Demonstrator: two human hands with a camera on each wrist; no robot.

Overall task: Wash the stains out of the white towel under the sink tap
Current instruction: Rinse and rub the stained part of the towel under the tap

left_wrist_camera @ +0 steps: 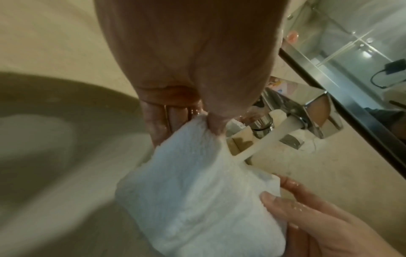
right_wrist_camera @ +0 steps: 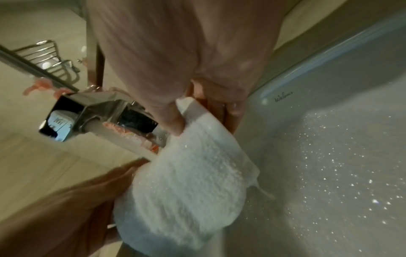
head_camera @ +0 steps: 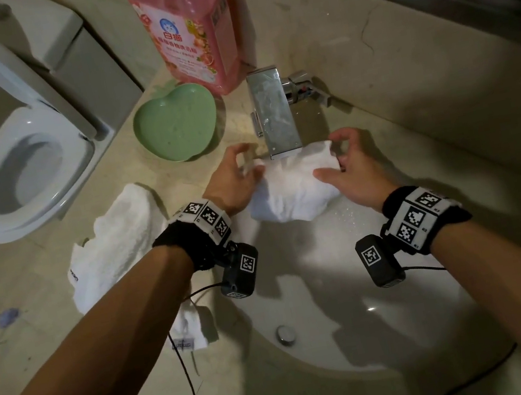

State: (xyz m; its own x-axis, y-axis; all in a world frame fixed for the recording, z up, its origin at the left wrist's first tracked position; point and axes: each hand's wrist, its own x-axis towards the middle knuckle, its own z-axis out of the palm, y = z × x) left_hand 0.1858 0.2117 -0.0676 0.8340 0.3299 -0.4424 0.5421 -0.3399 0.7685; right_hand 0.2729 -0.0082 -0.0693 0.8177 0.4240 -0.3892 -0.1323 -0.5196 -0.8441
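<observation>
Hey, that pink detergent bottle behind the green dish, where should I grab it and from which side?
Probably best by the broad body of the pink detergent bottle, coming from the front left over the green dish. It stands upright against the back wall, its top is out of frame, and the tap crowds its right side. Both hands are wet from the towel, so wrap it firmly.

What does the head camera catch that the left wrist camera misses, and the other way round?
Only the head view shows the pink detergent bottle, the green apple-shaped dish, the toilet, a second white towel on the counter and the sink drain. Only the left wrist view shows the water stream running from the spout onto the towel. Both show the white towel held under the tap by the left hand and right hand.
</observation>
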